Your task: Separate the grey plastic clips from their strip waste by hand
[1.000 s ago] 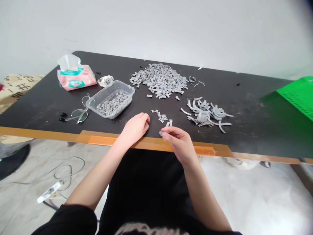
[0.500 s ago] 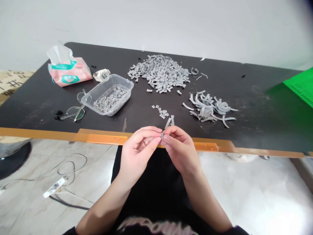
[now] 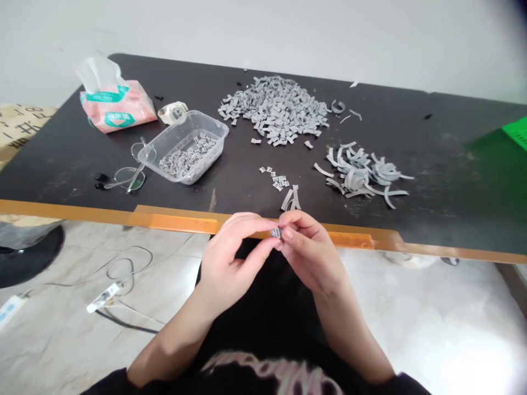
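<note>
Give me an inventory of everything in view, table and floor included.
table: one, black with orange front edge, before the person.
heap of small grey pieces: one, grey, far middle of table.
heap of curled strips: one, grey, right of that heap.
clear plastic tray: one, transparent, holding grey pieces, left of the heap.
eyeglasses: one pair, thin-framed, left of the tray.
tissue packet: one, pink, far left of table.
small white object: one, off-white, behind the tray; too small to identify.
green plastic sheet: one, green, right edge of view.
cable: one, white plug, on floor, left.
small grey piece: one, grey, pinched between both hands.
left hand: one, at table edge.
right hand: one, at table edge.
</note>
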Tool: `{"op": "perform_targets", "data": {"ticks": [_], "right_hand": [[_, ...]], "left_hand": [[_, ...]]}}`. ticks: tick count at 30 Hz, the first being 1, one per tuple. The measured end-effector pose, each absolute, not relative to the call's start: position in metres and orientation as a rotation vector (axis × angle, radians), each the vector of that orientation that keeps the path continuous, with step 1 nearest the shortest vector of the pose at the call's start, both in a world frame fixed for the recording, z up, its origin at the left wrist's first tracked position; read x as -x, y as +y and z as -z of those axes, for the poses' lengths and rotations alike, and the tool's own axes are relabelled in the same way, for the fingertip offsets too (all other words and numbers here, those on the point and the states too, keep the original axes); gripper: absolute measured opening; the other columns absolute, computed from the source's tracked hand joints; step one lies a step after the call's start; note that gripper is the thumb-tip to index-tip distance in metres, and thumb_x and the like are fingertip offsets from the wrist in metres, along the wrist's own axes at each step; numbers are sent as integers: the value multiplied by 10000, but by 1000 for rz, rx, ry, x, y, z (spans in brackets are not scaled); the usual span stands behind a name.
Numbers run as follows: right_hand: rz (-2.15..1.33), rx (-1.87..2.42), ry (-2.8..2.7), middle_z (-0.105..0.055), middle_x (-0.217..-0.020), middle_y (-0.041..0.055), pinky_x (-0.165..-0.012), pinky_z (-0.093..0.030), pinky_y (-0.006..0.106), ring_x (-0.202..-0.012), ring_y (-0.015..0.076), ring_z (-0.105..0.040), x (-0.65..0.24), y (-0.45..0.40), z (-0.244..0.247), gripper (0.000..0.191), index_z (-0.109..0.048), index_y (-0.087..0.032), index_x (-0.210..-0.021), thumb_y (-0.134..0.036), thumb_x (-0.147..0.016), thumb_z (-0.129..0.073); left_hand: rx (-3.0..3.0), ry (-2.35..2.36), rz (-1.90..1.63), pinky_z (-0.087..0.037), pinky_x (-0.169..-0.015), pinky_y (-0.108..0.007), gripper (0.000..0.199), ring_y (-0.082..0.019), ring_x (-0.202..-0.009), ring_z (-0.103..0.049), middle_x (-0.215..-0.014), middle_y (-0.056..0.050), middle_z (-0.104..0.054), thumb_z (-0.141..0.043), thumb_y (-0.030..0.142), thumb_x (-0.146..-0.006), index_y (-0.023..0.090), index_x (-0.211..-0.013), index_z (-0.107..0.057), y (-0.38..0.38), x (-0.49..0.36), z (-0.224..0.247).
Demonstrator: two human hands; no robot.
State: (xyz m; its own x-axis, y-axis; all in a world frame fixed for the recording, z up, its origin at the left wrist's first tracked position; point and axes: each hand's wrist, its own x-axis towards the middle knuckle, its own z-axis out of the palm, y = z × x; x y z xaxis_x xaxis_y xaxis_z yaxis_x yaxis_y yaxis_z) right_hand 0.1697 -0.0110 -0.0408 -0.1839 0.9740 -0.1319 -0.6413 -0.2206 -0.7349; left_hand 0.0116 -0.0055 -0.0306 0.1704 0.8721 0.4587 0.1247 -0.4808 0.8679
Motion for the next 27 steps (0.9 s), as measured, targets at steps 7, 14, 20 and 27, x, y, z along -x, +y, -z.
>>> {"op": "perform_targets", "data": {"ticks": [7, 14, 20, 27], "right_hand": [[-1587, 811, -719, -712, -755, -24, -639, -495, 195, -634, 77, -575, -174, -15, 40, 100, -810, -271, -849, -247, -763, -855], [-1438, 739, -951, -761, -855, -13, -755, -574, 245, -757, 115, -694, -185, -15, 42, 152, -802, -311, -991, -219, -884, -745], [-1367, 640, -1227, -788, -868, 17, -767, -593, 309, -809, 169, -720, -195, -11, 43, 160, -819, -299, -979, -196, -886, -741], [-1546, 636, -1145, -773, -795, 16, -722, -592, 263, -733, 139, -712, -195, -12, 42, 105, -822, -256, -934, -202, -868, -762]], "left_hand": [[-1786, 927, -1307, -552, -924, -257, 369, -140, -978, -683, -1057, -20, -718, -700, 33, -837, 234, -1144, -657, -7, -14, 34], [-1337, 922, -1345, -597, -832, -225, 230, -129, -892, -726, -950, -13, -739, -720, 107, -864, 213, -1064, -680, -9, -19, 23], [-1159, 782, -1266, -593, -797, -154, 223, -83, -848, -731, -926, 13, -759, -715, 71, -865, 220, -1031, -707, -10, -19, 15], [-1196, 743, -1228, -595, -800, -181, 263, -93, -843, -719, -927, 8, -750, -698, 51, -869, 230, -1062, -697, -15, -15, 13]]}}
